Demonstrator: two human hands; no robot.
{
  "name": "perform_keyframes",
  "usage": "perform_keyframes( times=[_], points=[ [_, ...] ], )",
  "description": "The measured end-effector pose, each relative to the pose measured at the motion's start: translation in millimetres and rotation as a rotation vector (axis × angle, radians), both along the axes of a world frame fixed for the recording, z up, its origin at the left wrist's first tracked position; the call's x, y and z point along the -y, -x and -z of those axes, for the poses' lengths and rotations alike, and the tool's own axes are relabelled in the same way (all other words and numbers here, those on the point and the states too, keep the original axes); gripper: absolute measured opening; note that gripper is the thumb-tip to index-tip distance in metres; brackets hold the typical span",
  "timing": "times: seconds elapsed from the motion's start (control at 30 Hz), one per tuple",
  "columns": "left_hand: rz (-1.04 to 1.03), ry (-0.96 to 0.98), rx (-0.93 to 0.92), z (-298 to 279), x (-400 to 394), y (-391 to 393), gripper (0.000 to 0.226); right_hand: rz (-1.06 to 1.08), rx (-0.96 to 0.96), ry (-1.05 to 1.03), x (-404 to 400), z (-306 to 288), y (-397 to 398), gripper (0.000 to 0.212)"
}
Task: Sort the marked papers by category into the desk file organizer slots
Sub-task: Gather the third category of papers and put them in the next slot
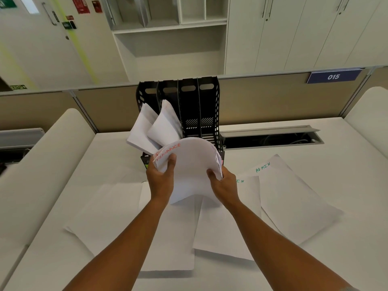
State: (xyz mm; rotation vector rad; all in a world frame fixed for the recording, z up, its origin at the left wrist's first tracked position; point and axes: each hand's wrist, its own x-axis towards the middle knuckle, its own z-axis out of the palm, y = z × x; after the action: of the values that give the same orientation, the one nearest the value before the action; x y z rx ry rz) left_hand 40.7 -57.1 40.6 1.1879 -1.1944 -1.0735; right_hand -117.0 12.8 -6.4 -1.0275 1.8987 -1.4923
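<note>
Both hands, left [160, 181] and right [224, 186], hold the bent FINANCE stack [189, 171] at centre, fingers closed on its sides. Better to straighten it, then slide it into a free organizer [197, 106] slot.

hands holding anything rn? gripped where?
Yes: both hold the bowed stack of papers marked FINANCE. Left hand pinches its left edge near the red lettering; right hand grips the right edge.

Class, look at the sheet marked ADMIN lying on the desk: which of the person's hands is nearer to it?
Right. The right hand, gripping the FINANCE stack, is just left of the ADMIN sheet; the left hand holds the stack's far side.
</note>
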Motion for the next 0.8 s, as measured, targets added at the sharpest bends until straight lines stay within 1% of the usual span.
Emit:
perform_keyframes(
  times=[0.07,0.13,0.17,0.27,0.3,0.43,0.47,0.53,0.6,0.7,0.8],
  points=[
    [-0.016,0.054,-0.042,-7.8,0.7,1.9,0.053,-0.004,0.0,0.015,1.2,-4.2,0.4,0.029],
    [-0.042,0.089,-0.046,-14.6,3.3,4.0,0.053,-0.013,0.003,0.021,1.5,-6.0,0.3,0.033],
    [-0.055,0.095,-0.043,-17.1,4.7,5.1,0.048,-0.016,0.003,0.019,1.1,-5.7,0.4,0.034],
    [-0.08,0.075,-0.052,-20.9,9.3,7.2,0.021,-0.019,-0.001,-0.009,-1.1,-2.5,1.8,0.032],
    [-0.082,0.061,-0.064,-21.8,9.9,7.5,0.02,-0.022,-0.002,-0.018,-1.9,-1.4,2.3,0.032],
    [-0.077,-0.002,-0.171,-23.9,10.7,6.2,0.044,-0.045,0.009,-0.065,-5.2,1.6,3.2,0.034],
    [-0.082,-0.007,-0.193,-24.3,11.3,5.8,0.045,-0.048,0.01,-0.079,-5.7,2.3,3.3,0.035],
    [-0.101,-0.018,-0.225,-24.9,13.8,5.2,0.04,-0.054,0.005,-0.102,-6.3,3.6,3.3,0.036],
    [-0.105,-0.056,-0.243,-25.7,17.2,4.1,0.041,-0.063,0.006,-0.117,-6.6,4.6,2.6,0.038],
    [-0.105,-0.123,-0.239,-28.0,21.9,2.3,0.039,-0.08,0.016,-0.123,-6.1,5.6,1.1,0.04],
    [-0.09,-0.123,-0.249,-33.0,19.8,1.9,0.033,-0.08,0.055,-0.124,-5.7,3.8,-0.4,0.041]
  ],
)
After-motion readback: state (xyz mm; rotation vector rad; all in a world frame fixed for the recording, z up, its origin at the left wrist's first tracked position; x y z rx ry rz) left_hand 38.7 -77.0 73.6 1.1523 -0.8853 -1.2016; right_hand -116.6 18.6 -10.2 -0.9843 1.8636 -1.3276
